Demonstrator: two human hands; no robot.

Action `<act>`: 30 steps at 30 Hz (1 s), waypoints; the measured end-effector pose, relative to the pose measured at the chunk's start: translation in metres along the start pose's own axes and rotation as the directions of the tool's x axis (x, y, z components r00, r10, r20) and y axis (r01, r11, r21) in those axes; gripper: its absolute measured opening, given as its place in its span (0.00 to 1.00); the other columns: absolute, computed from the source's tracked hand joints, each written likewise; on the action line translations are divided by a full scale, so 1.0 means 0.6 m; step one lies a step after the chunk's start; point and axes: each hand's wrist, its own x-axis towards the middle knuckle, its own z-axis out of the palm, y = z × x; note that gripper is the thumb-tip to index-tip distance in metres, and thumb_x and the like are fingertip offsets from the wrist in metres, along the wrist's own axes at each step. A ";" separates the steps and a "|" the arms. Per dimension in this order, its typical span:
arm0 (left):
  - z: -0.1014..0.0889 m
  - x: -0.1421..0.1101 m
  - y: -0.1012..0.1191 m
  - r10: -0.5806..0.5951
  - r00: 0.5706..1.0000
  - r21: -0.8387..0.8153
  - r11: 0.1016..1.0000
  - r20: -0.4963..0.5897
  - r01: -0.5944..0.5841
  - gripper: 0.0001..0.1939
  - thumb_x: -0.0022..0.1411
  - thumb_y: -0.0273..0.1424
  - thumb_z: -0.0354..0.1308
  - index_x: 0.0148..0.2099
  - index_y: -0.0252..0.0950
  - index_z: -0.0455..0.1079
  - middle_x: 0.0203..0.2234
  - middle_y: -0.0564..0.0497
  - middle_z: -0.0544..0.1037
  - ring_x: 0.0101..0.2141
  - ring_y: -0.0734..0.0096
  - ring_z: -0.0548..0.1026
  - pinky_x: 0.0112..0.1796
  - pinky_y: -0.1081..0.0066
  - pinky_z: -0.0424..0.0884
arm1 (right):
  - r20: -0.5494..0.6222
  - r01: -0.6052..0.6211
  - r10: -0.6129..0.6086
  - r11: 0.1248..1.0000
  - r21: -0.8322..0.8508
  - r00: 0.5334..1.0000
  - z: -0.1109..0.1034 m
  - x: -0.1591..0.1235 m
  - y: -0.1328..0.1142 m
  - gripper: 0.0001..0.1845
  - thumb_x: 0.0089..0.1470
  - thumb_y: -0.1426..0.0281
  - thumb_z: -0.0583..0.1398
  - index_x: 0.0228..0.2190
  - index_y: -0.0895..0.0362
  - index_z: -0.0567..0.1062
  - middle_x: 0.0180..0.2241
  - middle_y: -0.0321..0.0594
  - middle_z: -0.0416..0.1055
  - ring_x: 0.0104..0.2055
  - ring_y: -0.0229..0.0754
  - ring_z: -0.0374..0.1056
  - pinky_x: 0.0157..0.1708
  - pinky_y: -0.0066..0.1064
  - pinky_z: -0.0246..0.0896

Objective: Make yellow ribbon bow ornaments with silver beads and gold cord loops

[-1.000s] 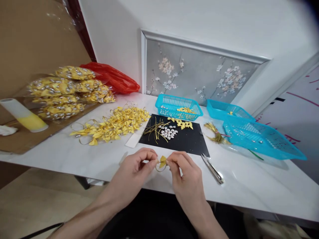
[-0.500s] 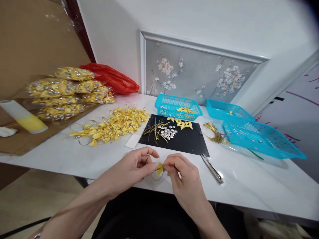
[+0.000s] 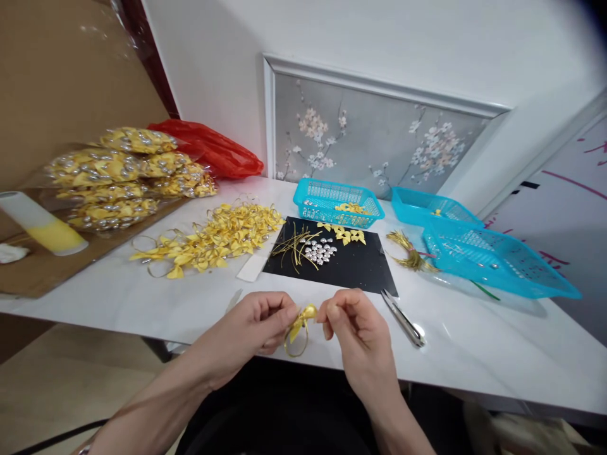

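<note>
Over the table's front edge, my left hand (image 3: 272, 319) pinches a small yellow ribbon flower (image 3: 309, 311) between thumb and forefinger. A thin gold cord loop (image 3: 296, 351) hangs below it. My right hand (image 3: 358, 322) is closed in a pinch, its fingertips right at the flower's right side; what lies between them is too small to make out. Beyond the hands, a black mat (image 3: 351, 275) carries silver heart-shaped beads (image 3: 320, 251), loose gold cords (image 3: 296, 246) and yellow ribbon pieces (image 3: 348, 235). Silver thread snips (image 3: 403, 319) lie to the right of my right hand.
A heap of yellow ribbon flowers (image 3: 222, 237) lies left of the mat, with bagged ones (image 3: 109, 167) stacked behind. Blue baskets (image 3: 339, 202) stand at the back and right (image 3: 502, 259). A gold cord bundle (image 3: 410, 253) and a yellow-and-white roll (image 3: 45, 224) are also there.
The ribbon flower has turned and now shows a rounded, shiny yellow part at its top. My left fingers have closed in around it, and my right hand has shifted slightly right.
</note>
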 end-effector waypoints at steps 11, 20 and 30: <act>-0.005 0.002 0.012 -0.004 0.999 -0.043 0.999 -0.034 0.002 0.16 0.64 0.44 0.58 0.35 0.35 0.66 0.20 0.62 0.54 0.19 0.81 0.45 0.21 0.74 0.39 | -0.017 -0.090 0.093 0.987 0.130 0.996 -0.001 0.011 -0.004 0.09 0.63 0.68 0.57 0.29 0.56 0.70 0.25 0.32 0.71 0.29 0.34 0.67 0.33 0.26 0.64; -0.006 0.008 0.004 -0.023 0.995 0.218 0.975 -0.093 0.043 0.14 0.55 0.41 0.66 0.33 0.34 0.75 0.16 0.62 0.52 0.20 0.79 0.47 0.22 0.72 0.40 | -0.007 -0.119 0.123 0.972 0.201 0.992 0.001 0.015 -0.006 0.09 0.61 0.66 0.59 0.29 0.56 0.71 0.25 0.33 0.72 0.28 0.34 0.69 0.32 0.28 0.67; 0.002 0.009 0.001 0.138 0.989 0.338 0.934 -0.052 -0.113 0.13 0.58 0.38 0.63 0.27 0.35 0.74 0.26 0.55 0.64 0.28 0.72 0.63 0.31 0.71 0.58 | 0.091 -0.230 0.213 0.841 0.490 0.973 0.004 0.013 0.008 0.09 0.62 0.67 0.59 0.30 0.55 0.71 0.25 0.31 0.72 0.27 0.33 0.70 0.31 0.27 0.70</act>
